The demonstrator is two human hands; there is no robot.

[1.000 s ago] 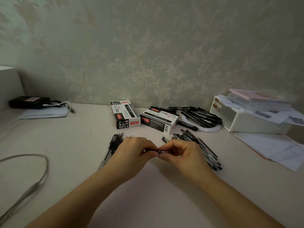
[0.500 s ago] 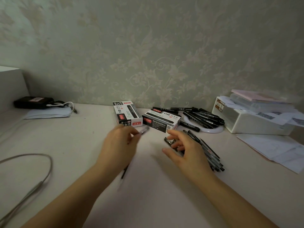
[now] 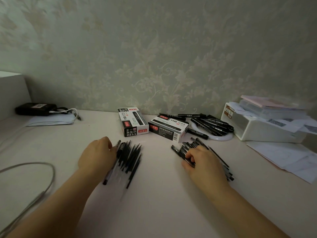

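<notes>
On the pale table [image 3: 163,194], near its middle, both hands were down on separate heaps of pens. L hand [image 3: 97,156] lay over the left pile [image 3: 132,157] of thin black refills & pens, knuckles up, fingertips bent onto the top end of a clear pen [image 3: 109,174] that ran out from under the palm toward the near edge. Whether it was actually pinched or just touched, can't tell. R hand [image 3: 204,162] sat on the right pile [image 3: 190,146], well apart from the left one, fingers curled down w/ thumb and forefinger closed on a black pen [image 3: 190,162] at the pile's near-left edge. Behind the piles, two "1120" marker boxes – one [image 3: 133,121] lengthwise, the other [image 3: 169,128] crosswise, just beside each other. Loose black markers [image 3: 212,124] were heaped on a white ring [image 3: 223,137] to the right of them, next to a white bin [image 3: 260,131] w/ papers [image 3: 288,155] in front. Far left: a grey cable [image 3: 49,177] loop and a black device [image 3: 36,109] by the wall.
</notes>
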